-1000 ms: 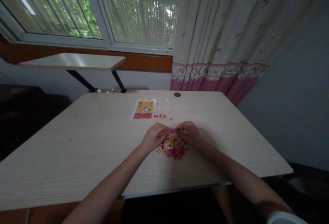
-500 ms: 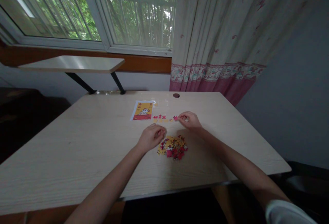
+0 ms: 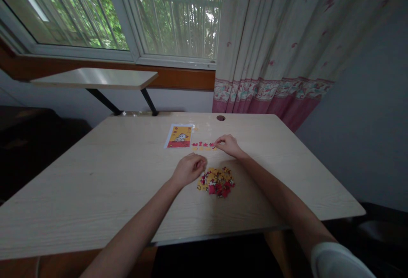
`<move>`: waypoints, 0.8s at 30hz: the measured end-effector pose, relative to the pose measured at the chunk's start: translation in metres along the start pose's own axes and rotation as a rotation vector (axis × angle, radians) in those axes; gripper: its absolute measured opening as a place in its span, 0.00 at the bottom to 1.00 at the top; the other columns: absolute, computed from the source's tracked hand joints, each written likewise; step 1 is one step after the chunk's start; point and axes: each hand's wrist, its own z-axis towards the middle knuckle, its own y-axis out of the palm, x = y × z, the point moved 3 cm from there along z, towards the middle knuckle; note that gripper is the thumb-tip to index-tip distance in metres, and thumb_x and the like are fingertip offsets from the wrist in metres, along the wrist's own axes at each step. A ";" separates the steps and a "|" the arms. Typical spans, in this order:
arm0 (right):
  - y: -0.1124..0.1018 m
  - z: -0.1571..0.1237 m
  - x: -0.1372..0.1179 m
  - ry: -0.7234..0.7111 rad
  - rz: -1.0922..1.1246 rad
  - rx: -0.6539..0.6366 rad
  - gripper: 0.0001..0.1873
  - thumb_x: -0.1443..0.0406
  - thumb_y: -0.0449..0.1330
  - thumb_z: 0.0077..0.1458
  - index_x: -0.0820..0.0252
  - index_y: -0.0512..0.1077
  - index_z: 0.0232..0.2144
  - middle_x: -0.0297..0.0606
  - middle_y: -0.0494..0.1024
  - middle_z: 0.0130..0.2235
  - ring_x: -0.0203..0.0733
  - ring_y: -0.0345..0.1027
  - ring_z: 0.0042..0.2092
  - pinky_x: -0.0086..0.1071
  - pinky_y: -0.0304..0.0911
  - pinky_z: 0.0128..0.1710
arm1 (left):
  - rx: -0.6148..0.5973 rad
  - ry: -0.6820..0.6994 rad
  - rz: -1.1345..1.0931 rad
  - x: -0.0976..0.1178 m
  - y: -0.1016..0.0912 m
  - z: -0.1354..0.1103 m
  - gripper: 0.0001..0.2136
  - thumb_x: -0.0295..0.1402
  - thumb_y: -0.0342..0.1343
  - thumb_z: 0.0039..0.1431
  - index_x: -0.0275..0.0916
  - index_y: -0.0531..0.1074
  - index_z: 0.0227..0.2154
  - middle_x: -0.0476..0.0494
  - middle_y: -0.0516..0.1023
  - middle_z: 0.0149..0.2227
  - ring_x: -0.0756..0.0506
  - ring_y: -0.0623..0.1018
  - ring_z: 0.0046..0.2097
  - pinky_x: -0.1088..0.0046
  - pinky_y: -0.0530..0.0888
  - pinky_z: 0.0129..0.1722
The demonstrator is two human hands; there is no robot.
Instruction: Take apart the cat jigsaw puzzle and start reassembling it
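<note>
My right hand (image 3: 228, 144) pinches a pink jigsaw puzzle piece (image 3: 212, 145) at the right end of a short row of pink pieces (image 3: 200, 144). Just below that row lie several yellow pieces (image 3: 200, 148). My left hand (image 3: 190, 169) rests on the table with its fingers curled; whether something is inside them is hidden. Right beside it is a heap of mixed puzzle pieces (image 3: 218, 181), yellow, red and white. A picture card (image 3: 180, 136) with a white animal on yellow and red lies left of the row.
The pale wooden table (image 3: 121, 184) has a round brown cable hole (image 3: 221, 118) near its back edge. A raised shelf (image 3: 105, 77) on black brackets stands at the back left. Behind are a barred window and a long curtain (image 3: 267, 57).
My right hand has moved left with the pink piece, bringing it up to the end of the pink row. My left hand stays by the heap. The view has shifted slightly.
</note>
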 end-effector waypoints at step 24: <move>-0.044 -0.076 -0.010 -0.181 0.058 -0.590 0.10 0.64 0.64 0.43 0.60 0.75 0.32 0.35 0.74 0.30 0.34 0.65 0.31 0.27 0.59 0.31 | 0.015 -0.005 0.012 0.000 0.002 -0.002 0.05 0.27 0.49 0.55 0.38 0.70 0.29 0.49 0.69 0.23 0.50 0.67 0.28 0.76 0.63 0.29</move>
